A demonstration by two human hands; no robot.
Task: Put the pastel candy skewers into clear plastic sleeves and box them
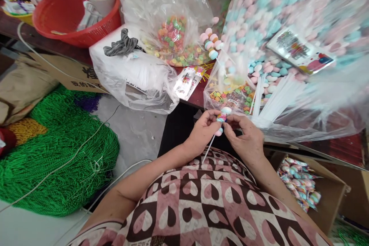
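Observation:
Between my two hands is a candy skewer, pastel pink, white and blue pieces threaded on a white stick that slants down toward my lap. My left hand pinches it from the left, fingers closed around its middle. From the right, my right hand has its thumb and fingertips closed on the same pieces. A colourful bit, perhaps a wrapper or tie, shows at the fingertips; its kind is unclear. Just beyond my hands, a clear bag holds small ring candies. White sticks lie bundled to the right.
Large plastic bags of pink and blue candies fill the right of the table. Printed sachets lie on them. Several finished skewers rest behind. A red basket, green beads and a carton of wrapped candies surround me.

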